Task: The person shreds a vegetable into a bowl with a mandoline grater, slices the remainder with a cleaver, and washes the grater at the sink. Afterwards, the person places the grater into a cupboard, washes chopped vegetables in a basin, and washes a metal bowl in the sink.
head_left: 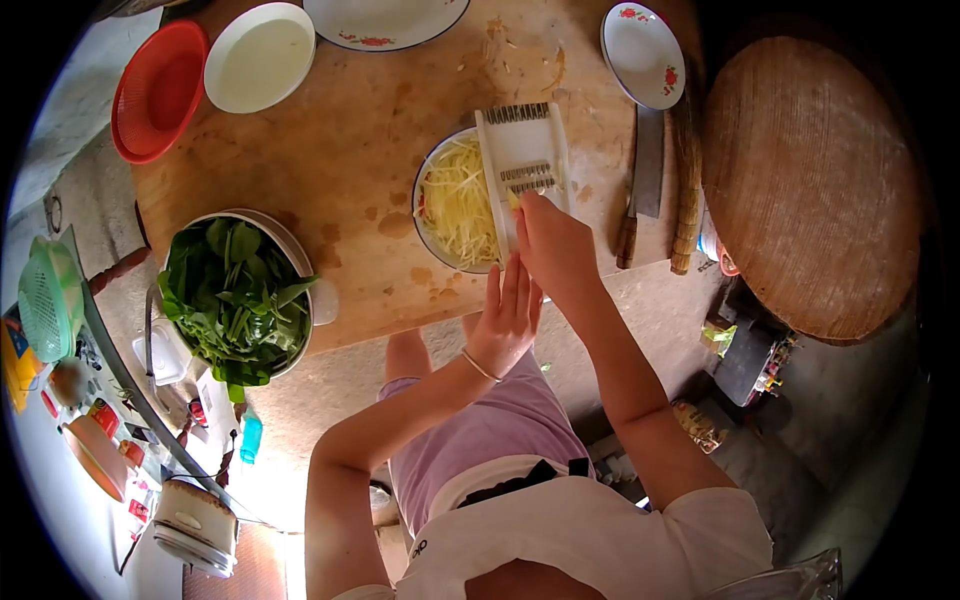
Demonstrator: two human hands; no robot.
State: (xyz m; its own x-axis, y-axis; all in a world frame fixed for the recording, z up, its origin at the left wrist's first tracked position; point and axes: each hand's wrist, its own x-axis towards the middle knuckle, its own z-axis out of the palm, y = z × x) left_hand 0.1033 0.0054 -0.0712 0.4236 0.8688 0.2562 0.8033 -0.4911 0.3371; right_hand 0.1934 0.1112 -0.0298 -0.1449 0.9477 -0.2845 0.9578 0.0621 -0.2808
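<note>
A white grater [527, 150] with rows of metal teeth lies tilted across the right part of a blue-rimmed plate [418, 205]. Pale yellow shreds [460, 195] are heaped on that plate. My right hand [556, 240] is closed over the grater's lower toothed area, pinching a small yellowish piece [514, 200] against it. At the grater's near end rests my left hand [508, 318], its fingers stretched out and pointing forward along the grater; the fingertips partly hide that end.
On the wooden table [340, 160] stand a bowl of green leaves [240, 290], a red basket [160, 90], a white bowl with pale liquid [260, 60] and a flowered plate [643, 55]. A cleaver [649, 160] lies at the right, beside a round wooden board [815, 190].
</note>
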